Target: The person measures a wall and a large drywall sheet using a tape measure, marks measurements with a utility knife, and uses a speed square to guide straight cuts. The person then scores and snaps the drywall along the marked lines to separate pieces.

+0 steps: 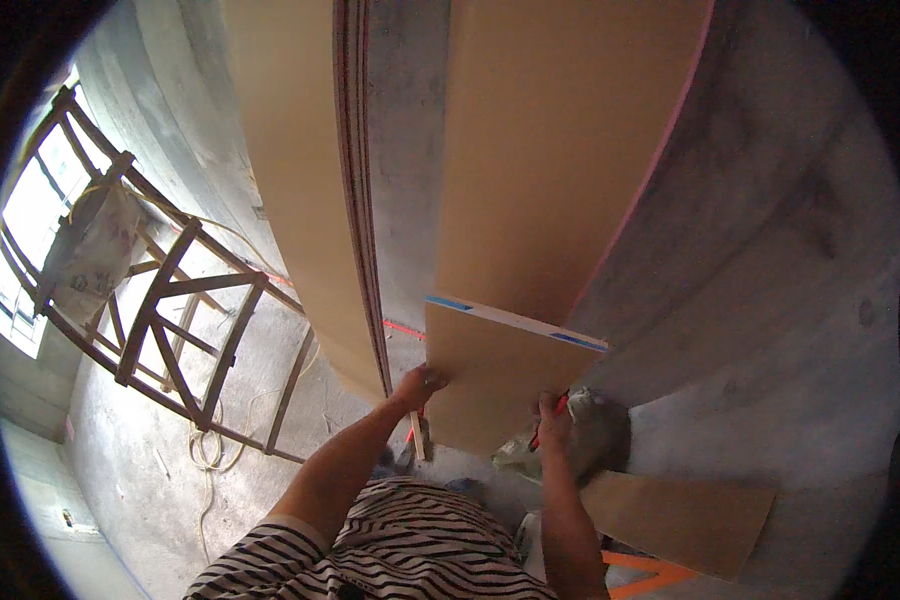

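A cut piece of paper-faced plasterboard (504, 382) stands in front of me, its top edge carrying white and blue tape. My left hand (418, 387) grips its left edge. At the right edge, my right hand (553, 429) is closed around a red and black tool (561, 405), which looks like a utility knife; whether a blade is out cannot be seen. These fingers are close to the board, and contact is unclear. Behind the piece, a tall plasterboard sheet (562, 150) leans on the concrete wall (757, 225).
Several plasterboard sheets (292, 165) stand upright at left. Beyond them is a wooden frame (172, 289), with a coiled cable (214, 450) on the floor. A pale sack (589, 431) sits at right, near a board offcut (682, 514) and an orange stand (649, 574).
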Tool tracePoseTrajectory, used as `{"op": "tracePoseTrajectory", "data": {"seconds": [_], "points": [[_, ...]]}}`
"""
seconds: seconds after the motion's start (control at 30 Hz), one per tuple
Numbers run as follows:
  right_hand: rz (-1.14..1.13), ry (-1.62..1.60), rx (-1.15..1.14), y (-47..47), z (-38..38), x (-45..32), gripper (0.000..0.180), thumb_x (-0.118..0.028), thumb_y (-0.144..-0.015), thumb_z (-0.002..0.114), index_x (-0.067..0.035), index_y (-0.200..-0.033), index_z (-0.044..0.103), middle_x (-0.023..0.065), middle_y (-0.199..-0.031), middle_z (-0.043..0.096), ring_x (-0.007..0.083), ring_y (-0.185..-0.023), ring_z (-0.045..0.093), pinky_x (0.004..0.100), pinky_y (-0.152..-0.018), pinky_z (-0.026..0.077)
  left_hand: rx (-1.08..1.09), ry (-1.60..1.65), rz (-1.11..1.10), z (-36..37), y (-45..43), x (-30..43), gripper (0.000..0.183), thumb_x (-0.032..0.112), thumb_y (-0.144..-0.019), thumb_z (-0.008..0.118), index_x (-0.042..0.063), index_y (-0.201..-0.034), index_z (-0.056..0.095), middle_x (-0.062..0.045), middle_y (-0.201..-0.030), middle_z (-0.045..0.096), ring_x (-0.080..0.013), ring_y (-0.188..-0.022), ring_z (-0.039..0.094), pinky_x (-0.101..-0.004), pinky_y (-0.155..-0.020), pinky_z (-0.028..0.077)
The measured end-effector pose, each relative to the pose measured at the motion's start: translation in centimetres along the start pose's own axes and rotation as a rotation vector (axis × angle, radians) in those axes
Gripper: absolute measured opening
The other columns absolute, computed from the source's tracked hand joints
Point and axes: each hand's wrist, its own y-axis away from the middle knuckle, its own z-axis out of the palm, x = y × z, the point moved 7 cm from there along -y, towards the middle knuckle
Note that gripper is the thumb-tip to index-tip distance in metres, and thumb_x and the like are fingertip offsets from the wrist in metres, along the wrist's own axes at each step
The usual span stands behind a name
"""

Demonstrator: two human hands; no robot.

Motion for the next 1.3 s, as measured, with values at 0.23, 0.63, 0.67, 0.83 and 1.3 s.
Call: {"op": "tracePoseTrajectory", "data": {"seconds": [0.23, 0.63, 0.67, 0.83, 1.3], "points": [[0.095, -0.087, -0.052, -2.1, -1.6, 2.6, 0.037, -0.039, -0.086, 0.059, -0.006, -0.101, 0.055, 0.0026, -0.08, 0.059, 0.0123, -0.058, 0.054, 0.0272, -0.048, 0.04, 0.051, -0.178, 0.173, 4.3, -6.0, -0.5, 0.026, 0.021, -0.084, 0.054, 0.013, -0.109, 0.06, -0.017, -0.104, 0.059, -0.0366, -0.096, 0.057, -0.0442, -0.081, 0.047], [0.209, 0.038, 0.168, -5.8, -0.9, 10.2, 0.044, -0.04, -0.088, 0.054, -0.008, -0.117, 0.051, 0.0038, -0.103, 0.057, 0.015, -0.085, 0.055, 0.0309, -0.066, 0.045, -0.021, 0.049, -0.308, 3.0, -6.9, -0.9, 0.043, 0.032, -0.084, 0.055, 0.006, -0.118, 0.054, -0.021, -0.108, 0.06, -0.0344, -0.101, 0.058, -0.0427, -0.083, 0.046], [0.247, -0.105, 0.288, -4.5, -0.9, 8.3, 0.043, -0.037, -0.088, 0.054, -0.008, -0.118, 0.049, 0.0042, -0.105, 0.056, 0.0157, -0.086, 0.054, 0.0314, -0.067, 0.045, 0.029, 0.067, -0.297, -0.1, -6.9, 4.2, 0.045, 0.034, -0.084, 0.056, 0.005, -0.118, 0.054, -0.021, -0.108, 0.06, -0.0338, -0.101, 0.058, -0.0424, -0.083, 0.046], [0.009, -0.512, 0.544, 1.7, 4.4, -3.1, 0.037, -0.023, -0.087, 0.054, -0.009, -0.121, 0.046, 0.0041, -0.104, 0.054, 0.0146, -0.083, 0.051, 0.0305, -0.065, 0.044, 0.315, -0.087, -0.086, -19.5, -8.6, -0.2, 0.039, 0.031, -0.086, 0.057, -0.001, -0.107, 0.057, -0.017, -0.1, 0.063, -0.0261, -0.092, 0.062, -0.0369, -0.079, 0.048], [-0.795, 0.287, 0.199, 2.4, 47.8, -34.1, 0.044, -0.018, -0.092, 0.049, 0.006, -0.127, 0.04, 0.0222, -0.113, 0.056, 0.0321, -0.102, 0.057, 0.0357, -0.087, 0.043, 0.843, 0.14, 0.235, -53.0, -12.3, 2.8, 0.058, 0.018, -0.083, 0.058, -0.005, -0.131, 0.036, -0.022, -0.124, 0.05, -0.0308, -0.117, 0.047, -0.0365, -0.097, 0.037]]}}
